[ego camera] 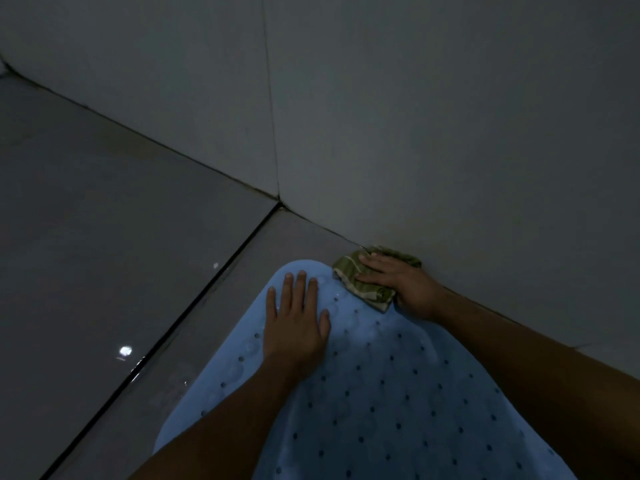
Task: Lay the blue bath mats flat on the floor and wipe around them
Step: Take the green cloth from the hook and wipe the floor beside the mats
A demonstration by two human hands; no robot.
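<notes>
A blue bath mat [374, 382] with rows of small holes lies flat on the grey tiled floor, its rounded end pointing away from me. My left hand [294, 317] presses flat on the mat near that end, fingers straight. My right hand [401, 282] presses a folded green cloth [360, 278] onto the floor at the mat's far right edge, right against the base of the wall. Its fingers lie spread over the cloth.
A grey tiled wall [450, 133] rises just behind the cloth and meets the floor in a dark grout line. A dark floor joint [194, 299] runs diagonally left of the mat. The glossy tile [104, 237] to the left shows light reflections.
</notes>
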